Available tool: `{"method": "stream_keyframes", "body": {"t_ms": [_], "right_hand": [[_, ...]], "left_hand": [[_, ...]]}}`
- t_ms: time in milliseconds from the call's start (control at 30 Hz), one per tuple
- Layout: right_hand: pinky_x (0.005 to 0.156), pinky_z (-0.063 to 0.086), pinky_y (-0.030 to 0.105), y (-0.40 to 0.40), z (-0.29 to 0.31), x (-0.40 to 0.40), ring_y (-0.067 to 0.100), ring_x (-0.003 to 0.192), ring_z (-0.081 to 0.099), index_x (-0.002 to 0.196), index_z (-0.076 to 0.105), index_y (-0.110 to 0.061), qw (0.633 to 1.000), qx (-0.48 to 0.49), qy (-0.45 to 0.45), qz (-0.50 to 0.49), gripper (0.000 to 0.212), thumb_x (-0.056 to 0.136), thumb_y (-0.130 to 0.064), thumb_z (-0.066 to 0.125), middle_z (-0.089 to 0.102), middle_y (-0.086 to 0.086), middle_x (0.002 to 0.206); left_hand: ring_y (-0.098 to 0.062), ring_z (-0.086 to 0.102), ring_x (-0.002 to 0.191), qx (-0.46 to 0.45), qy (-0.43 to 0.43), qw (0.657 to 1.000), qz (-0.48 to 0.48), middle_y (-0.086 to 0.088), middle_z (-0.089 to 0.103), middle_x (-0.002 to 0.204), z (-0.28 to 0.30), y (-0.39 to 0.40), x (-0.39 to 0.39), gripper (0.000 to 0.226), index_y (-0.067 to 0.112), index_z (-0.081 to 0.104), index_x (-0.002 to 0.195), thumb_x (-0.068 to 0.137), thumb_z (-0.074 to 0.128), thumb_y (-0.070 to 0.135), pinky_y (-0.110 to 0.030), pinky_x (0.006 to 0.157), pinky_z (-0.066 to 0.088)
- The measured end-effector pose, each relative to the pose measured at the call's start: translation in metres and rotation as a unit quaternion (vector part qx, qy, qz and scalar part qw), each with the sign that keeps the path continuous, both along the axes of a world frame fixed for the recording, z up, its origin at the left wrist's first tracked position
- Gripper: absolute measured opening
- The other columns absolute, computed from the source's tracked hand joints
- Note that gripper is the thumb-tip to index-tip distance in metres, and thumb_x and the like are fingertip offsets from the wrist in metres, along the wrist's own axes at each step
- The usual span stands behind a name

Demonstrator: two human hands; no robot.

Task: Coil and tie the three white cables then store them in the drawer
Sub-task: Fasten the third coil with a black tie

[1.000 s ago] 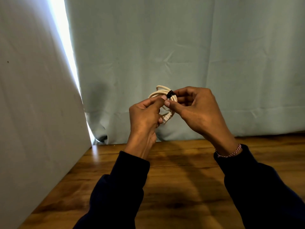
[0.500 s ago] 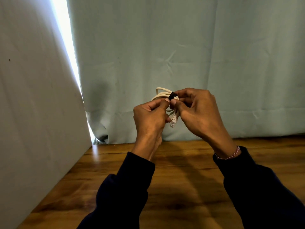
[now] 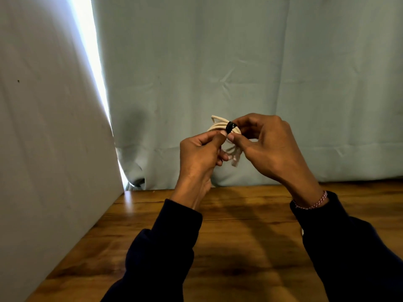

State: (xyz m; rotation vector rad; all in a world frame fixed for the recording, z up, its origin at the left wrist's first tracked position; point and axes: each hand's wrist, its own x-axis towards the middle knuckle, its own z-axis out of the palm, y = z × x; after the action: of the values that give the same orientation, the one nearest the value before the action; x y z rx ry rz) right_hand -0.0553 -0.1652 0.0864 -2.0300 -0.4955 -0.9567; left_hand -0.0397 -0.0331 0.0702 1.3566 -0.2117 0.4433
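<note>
I hold a small coil of white cable (image 3: 218,125) up in front of the curtain, above the wooden table (image 3: 239,236). A black tie (image 3: 230,127) wraps the top of the coil. My left hand (image 3: 199,152) pinches the coil just left of the tie with thumb and forefinger. On the tie's right side, the thumb and fingers of my right hand (image 3: 270,144) pinch it. A cable end with a plug (image 3: 235,161) hangs blurred below, between my hands. Most of the coil is hidden behind my fingers. No other cable or drawer is in view.
A pale blue curtain (image 3: 261,73) hangs behind the table. A light panel (image 3: 43,138) stands along the table's left side, with a bright gap between it and the curtain. A beaded bracelet (image 3: 314,203) is on my right wrist.
Both hands have shifted slightly right with the coil. The hanging plug end swung from under my left fingers toward the middle; both pinches stay on the coil and tie.
</note>
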Motion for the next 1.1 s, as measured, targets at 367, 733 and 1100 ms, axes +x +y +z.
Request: {"method": "stream_keyframes", "body": {"t_ms": [367,733,1100], "right_hand": [[0.084,0.057,0.034,-0.017,0.001,0.004,0.015,0.096,0.067,0.096,0.079,-0.017,0.977,-0.188,-0.098,-0.001,0.027,0.07,-0.013,0.089,0.075,0.0,0.1],[0.097,0.053,0.025,-0.032,0.007,0.004,0.003,0.111,0.065,0.111,0.075,-0.022,0.987,-0.088,-0.04,0.125,0.043,0.072,-0.04,0.083,0.072,-0.011,0.113],[0.076,0.055,0.012,-0.014,-0.005,0.019,-0.003,0.087,0.069,0.091,0.078,-0.016,0.995,-0.026,-0.078,0.049,0.017,0.085,-0.033,0.076,0.075,-0.009,0.094]], "left_hand": [[-0.038,0.073,0.095,-0.029,0.165,0.963,-0.213,-0.031,0.07,0.109,0.017,0.048,0.004,0.039,-0.008,0.064,0.107,0.105,0.045,0.026,-0.044,0.082,0.061],[-0.03,0.074,0.083,-0.139,0.112,0.943,-0.281,-0.025,0.072,0.095,0.01,0.051,0.012,0.023,-0.007,0.066,0.104,0.089,0.063,0.01,-0.041,0.079,0.062],[-0.025,0.067,0.083,-0.079,0.02,0.914,-0.398,-0.016,0.067,0.089,0.001,0.049,0.017,0.046,-0.009,0.068,0.104,0.069,0.087,0.013,-0.038,0.09,0.057]]}}
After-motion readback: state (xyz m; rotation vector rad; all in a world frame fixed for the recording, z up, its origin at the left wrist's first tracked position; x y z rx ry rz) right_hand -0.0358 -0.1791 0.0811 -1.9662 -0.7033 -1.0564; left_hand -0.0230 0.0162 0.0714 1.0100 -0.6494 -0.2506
